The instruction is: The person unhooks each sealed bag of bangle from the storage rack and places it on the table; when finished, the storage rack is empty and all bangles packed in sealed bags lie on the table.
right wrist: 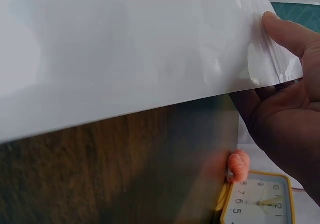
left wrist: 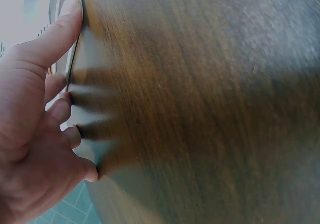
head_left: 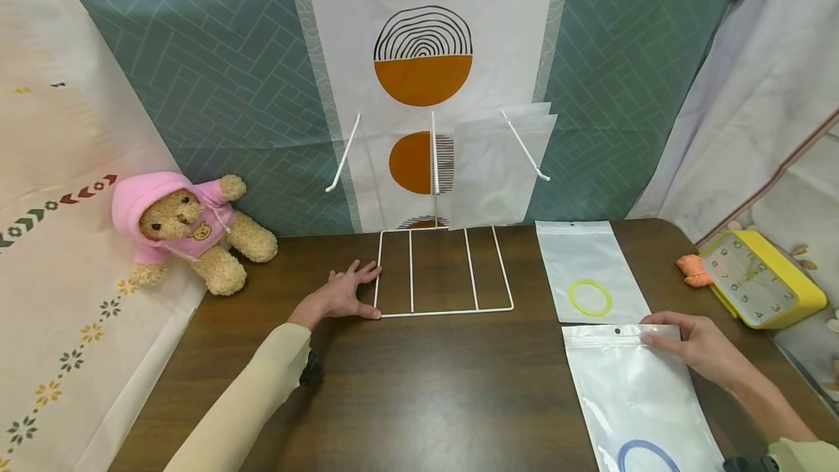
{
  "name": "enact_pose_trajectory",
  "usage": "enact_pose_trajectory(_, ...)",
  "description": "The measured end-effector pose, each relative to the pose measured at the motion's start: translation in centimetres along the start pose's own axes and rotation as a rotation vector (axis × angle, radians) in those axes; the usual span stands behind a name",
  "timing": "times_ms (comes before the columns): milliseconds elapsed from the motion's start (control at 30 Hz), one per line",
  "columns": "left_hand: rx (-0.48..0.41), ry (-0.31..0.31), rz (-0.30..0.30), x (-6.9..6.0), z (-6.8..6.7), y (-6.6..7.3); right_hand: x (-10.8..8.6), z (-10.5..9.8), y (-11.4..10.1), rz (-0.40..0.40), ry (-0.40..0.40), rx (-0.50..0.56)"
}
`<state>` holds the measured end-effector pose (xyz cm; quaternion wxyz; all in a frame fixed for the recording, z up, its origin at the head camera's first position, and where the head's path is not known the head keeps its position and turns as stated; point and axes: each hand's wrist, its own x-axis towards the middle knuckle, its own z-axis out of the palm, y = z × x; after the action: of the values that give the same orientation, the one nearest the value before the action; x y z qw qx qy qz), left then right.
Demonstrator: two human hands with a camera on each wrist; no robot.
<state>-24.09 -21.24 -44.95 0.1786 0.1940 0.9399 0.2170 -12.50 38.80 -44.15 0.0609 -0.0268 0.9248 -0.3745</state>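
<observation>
A white wire rack [head_left: 446,312] stands on the table, with prongs rising at the back. My left hand [head_left: 341,295] rests on its left side, thumb at the front corner and fingers spread along the wire. In the left wrist view the thumb [left wrist: 60,34] touches the wire. My right hand [head_left: 704,352] pinches the top right corner of a white zip bag [head_left: 629,384], thumb above and fingers beneath. A blue ring [head_left: 645,443] shows on this bag. Just behind lies another zip bag [head_left: 570,250] with a yellow ring [head_left: 572,299].
Clear-looking bags [head_left: 491,173] hang by the rack's right prong [head_left: 524,146]. A teddy bear [head_left: 190,228] in a pink hoodie sits at the left. At the right are a yellow clock [head_left: 760,279] and a small orange object [head_left: 695,270]. A patterned curtain backs the wooden table [head_left: 419,392].
</observation>
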Motion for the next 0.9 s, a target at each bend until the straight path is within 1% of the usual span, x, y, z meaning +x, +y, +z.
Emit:
enact_pose_trajectory(100,-0.003,-0.005,-0.008,0.0,0.1,0.0,-0.1,0.3,0.0,-0.034,0.037,-0.015)
enact_pose_trajectory(267,-0.007,-0.001,-0.011,0.0,0.1,-0.2,-0.1,0.8,0.1,-0.124,0.111,-0.036)
enact_pose_trajectory(367,-0.009,0.002,-0.007,0.0,0.1,-0.2,0.0,1.0,0.2,-0.173,0.155,-0.070)
enact_pose_trajectory(467,-0.005,0.005,-0.002,0.1,0.1,-0.2,0.0,1.1,0.3,-0.195,0.193,-0.116)
enact_pose_trajectory(700,0.000,0.001,-0.006,0.1,0.1,-0.2,0.0,1.3,0.4,-0.206,0.245,-0.228)
enact_pose_trajectory(900,0.001,0.000,-0.005,0.1,0.1,0.0,0.3,1.2,0.1,-0.319,0.314,-0.286)
